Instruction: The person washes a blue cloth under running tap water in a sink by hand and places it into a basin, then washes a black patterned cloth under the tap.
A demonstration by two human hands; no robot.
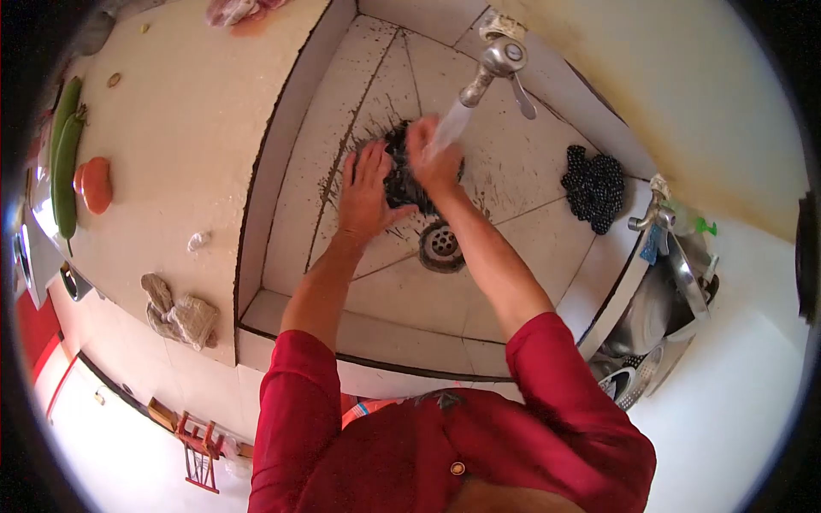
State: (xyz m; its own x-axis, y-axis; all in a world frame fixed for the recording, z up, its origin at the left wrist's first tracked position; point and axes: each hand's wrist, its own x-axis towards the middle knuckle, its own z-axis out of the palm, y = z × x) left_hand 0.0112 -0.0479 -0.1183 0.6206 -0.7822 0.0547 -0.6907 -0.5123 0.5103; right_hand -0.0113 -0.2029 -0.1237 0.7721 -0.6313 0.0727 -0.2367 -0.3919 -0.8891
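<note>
In the tiled sink [513,282] lies a wet black mass [399,184], with dark splashes around it; I cannot tell what it is. My left hand [366,192] rests at its left edge, fingers stretched and thumb apart. Motion blurs my right hand [434,162], which is over the right side of the mass, under water [451,128] running from the tap [503,58]. Whether its fingers grip anything is unclear. Just below the hands sits the metal drain [442,243].
Bunched dotted black cloth [593,188] lies at the sink's right side. On the left counter [197,128] are long green vegetables [67,171], a tomato [96,184] and a crumpled cloth [180,312]. Metal pans [641,316] stand at the right, below a second tap [654,209].
</note>
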